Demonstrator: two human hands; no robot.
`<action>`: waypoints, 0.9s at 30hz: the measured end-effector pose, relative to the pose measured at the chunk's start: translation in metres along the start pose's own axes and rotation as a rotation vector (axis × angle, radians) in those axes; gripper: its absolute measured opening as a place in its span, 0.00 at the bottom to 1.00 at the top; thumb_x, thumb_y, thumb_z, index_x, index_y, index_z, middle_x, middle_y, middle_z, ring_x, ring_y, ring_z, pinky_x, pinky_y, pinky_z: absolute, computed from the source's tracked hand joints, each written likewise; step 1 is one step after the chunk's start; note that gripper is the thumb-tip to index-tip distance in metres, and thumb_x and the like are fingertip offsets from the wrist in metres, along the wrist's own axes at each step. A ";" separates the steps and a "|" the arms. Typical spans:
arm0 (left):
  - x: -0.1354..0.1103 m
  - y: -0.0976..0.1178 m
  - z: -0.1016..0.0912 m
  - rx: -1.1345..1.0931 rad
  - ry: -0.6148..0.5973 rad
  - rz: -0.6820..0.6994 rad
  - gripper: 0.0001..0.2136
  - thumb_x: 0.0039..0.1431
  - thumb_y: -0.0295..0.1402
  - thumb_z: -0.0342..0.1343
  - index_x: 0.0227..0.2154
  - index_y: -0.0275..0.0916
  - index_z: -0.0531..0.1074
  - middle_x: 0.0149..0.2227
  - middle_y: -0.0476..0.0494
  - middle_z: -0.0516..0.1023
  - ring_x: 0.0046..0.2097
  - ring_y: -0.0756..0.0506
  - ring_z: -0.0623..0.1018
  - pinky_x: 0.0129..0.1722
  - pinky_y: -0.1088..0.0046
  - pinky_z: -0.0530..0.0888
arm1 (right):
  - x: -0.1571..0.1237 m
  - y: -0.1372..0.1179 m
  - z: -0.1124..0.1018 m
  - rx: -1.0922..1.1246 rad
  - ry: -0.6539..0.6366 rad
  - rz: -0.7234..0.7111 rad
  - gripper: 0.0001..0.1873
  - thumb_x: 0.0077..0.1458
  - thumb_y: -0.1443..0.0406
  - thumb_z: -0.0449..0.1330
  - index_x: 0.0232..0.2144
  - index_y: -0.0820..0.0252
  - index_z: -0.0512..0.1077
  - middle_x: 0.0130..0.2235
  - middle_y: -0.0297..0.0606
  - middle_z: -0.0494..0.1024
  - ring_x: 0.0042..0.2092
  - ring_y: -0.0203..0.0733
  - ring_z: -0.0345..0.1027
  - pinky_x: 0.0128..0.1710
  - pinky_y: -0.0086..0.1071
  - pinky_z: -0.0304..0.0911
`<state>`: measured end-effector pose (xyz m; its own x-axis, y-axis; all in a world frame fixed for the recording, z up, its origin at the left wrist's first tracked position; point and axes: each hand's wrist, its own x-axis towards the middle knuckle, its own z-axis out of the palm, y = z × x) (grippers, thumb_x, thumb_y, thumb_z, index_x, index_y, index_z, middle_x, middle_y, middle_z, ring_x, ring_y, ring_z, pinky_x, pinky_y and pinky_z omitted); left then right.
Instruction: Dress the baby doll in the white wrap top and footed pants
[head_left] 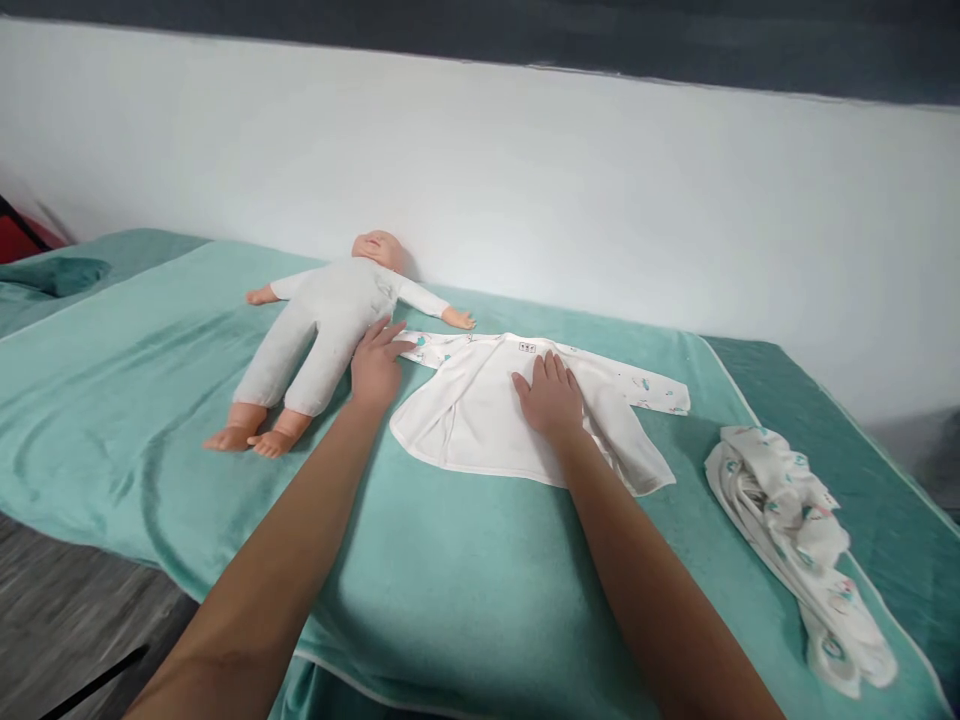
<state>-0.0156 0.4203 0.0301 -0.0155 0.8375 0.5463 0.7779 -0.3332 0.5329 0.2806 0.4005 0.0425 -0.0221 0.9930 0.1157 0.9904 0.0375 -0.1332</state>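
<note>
A white baby shirt (480, 415) with small printed figures lies spread open on the teal towel (465, 580). My right hand (551, 395) rests flat on the shirt's middle, fingers stretched out. My left hand (377, 362) lies open at the shirt's left sleeve, right beside the doll's side. The baby doll (322, 325) in a white bodysuit lies on its back, arms spread, head near the wall.
A crumpled white printed garment (795, 530) lies at the right on the towel. A white wall (600, 200) runs behind the bed. A dark teal cloth (52, 275) sits at the far left. The bed's front edge drops to a grey floor (67, 620).
</note>
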 end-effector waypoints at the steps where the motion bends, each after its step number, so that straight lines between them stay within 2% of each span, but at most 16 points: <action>1: -0.001 0.001 -0.001 0.035 -0.023 -0.015 0.22 0.50 0.13 0.44 0.38 0.33 0.81 0.59 0.39 0.77 0.69 0.36 0.63 0.68 0.51 0.60 | 0.000 0.000 0.000 0.007 0.008 0.024 0.39 0.70 0.52 0.39 0.70 0.78 0.54 0.73 0.57 0.51 0.75 0.53 0.40 0.71 0.46 0.41; 4: -0.008 0.007 0.000 0.114 -0.034 -0.035 0.22 0.50 0.14 0.46 0.39 0.36 0.80 0.56 0.38 0.79 0.67 0.35 0.68 0.68 0.48 0.58 | 0.002 0.000 0.000 0.021 0.017 0.072 0.39 0.70 0.51 0.40 0.69 0.79 0.53 0.73 0.59 0.51 0.74 0.55 0.40 0.71 0.46 0.43; 6: -0.013 0.013 0.001 0.083 -0.028 -0.005 0.21 0.54 0.17 0.47 0.43 0.39 0.80 0.55 0.40 0.81 0.64 0.38 0.72 0.69 0.50 0.57 | 0.006 0.000 0.002 0.016 0.010 0.065 0.39 0.70 0.52 0.39 0.70 0.79 0.52 0.73 0.59 0.51 0.74 0.55 0.40 0.71 0.45 0.42; 8: -0.017 0.020 0.003 0.001 -0.072 0.008 0.19 0.61 0.24 0.47 0.48 0.42 0.79 0.56 0.42 0.80 0.61 0.40 0.75 0.67 0.56 0.63 | 0.011 0.001 0.003 0.007 -0.011 0.034 0.40 0.70 0.52 0.39 0.70 0.80 0.52 0.73 0.59 0.49 0.75 0.55 0.39 0.71 0.45 0.41; 10: -0.019 0.027 0.005 -0.048 -0.168 -0.012 0.17 0.66 0.33 0.47 0.51 0.44 0.78 0.57 0.43 0.79 0.60 0.40 0.76 0.64 0.59 0.67 | 0.016 0.001 0.003 0.001 -0.029 -0.007 0.40 0.70 0.52 0.40 0.70 0.80 0.51 0.73 0.59 0.48 0.75 0.54 0.39 0.72 0.45 0.40; 12: -0.020 0.031 0.009 -0.034 -0.260 -0.039 0.18 0.68 0.40 0.47 0.52 0.45 0.78 0.59 0.43 0.78 0.62 0.40 0.74 0.65 0.58 0.66 | 0.020 0.002 0.001 -0.004 -0.041 -0.042 0.39 0.70 0.51 0.39 0.70 0.79 0.51 0.74 0.57 0.47 0.75 0.53 0.38 0.72 0.45 0.40; 14: -0.020 0.033 0.012 -0.002 -0.308 -0.050 0.19 0.68 0.42 0.47 0.53 0.45 0.77 0.61 0.43 0.76 0.65 0.39 0.71 0.68 0.56 0.61 | 0.021 0.002 -0.001 -0.013 -0.058 -0.068 0.39 0.71 0.51 0.39 0.70 0.78 0.51 0.74 0.56 0.46 0.75 0.53 0.38 0.72 0.45 0.40; 19: -0.019 0.029 0.015 0.051 -0.321 -0.083 0.19 0.69 0.42 0.45 0.56 0.47 0.74 0.67 0.43 0.69 0.71 0.38 0.62 0.70 0.52 0.54 | 0.001 0.003 -0.004 -0.022 -0.092 -0.202 0.38 0.71 0.52 0.39 0.71 0.76 0.50 0.74 0.53 0.46 0.75 0.51 0.37 0.72 0.44 0.39; 23: -0.018 0.029 0.014 0.028 -0.294 -0.096 0.16 0.66 0.44 0.50 0.51 0.48 0.76 0.66 0.42 0.70 0.70 0.36 0.62 0.69 0.50 0.54 | -0.024 0.002 -0.004 0.012 -0.082 -0.302 0.37 0.71 0.52 0.39 0.71 0.73 0.52 0.74 0.51 0.47 0.75 0.49 0.37 0.72 0.44 0.38; 27: -0.015 0.036 0.013 -0.076 -0.270 -0.122 0.10 0.61 0.45 0.56 0.37 0.46 0.75 0.58 0.42 0.78 0.65 0.36 0.69 0.67 0.52 0.57 | -0.025 -0.007 -0.002 0.056 -0.077 -0.296 0.37 0.71 0.51 0.39 0.71 0.71 0.52 0.74 0.50 0.49 0.75 0.48 0.39 0.72 0.44 0.39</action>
<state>0.0205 0.4010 0.0325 0.0693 0.9547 0.2895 0.7314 -0.2460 0.6360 0.2746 0.3750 0.0426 -0.3204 0.9436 0.0834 0.9305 0.3300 -0.1593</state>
